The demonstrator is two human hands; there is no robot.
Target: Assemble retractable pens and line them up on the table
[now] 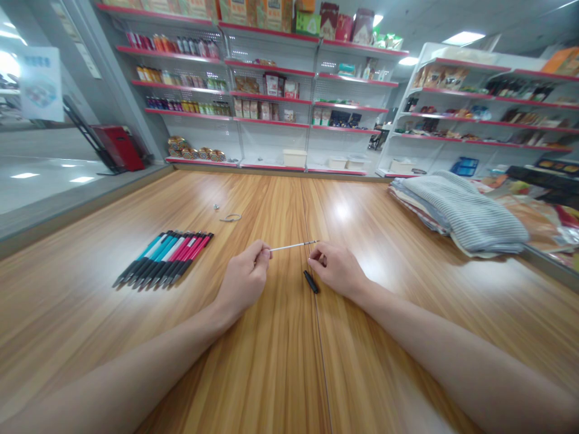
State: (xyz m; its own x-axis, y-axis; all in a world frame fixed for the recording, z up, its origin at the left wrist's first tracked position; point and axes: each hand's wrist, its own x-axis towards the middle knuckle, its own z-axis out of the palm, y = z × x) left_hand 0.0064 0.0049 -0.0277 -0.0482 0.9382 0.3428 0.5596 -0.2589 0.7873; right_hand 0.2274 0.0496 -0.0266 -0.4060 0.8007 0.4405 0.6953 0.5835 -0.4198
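Note:
My left hand [246, 276] pinches the end of a thin white pen refill [294, 245], which sticks out to the right just above the wooden table [271, 361]. My right hand [337, 268] rests on the table close to the refill's tip, fingers curled, holding something small I cannot make out. A short black pen part [310, 281] lies on the table just under my right hand. To the left, a row of several blue and pink pens [165, 257] with black tips lies side by side.
A small ring [216, 206] and a thin wire clip [232, 217] lie farther back on the table. Folded cloths [461, 211] are stacked at the right edge beside packaged goods. Shop shelves [271, 90] line the far wall.

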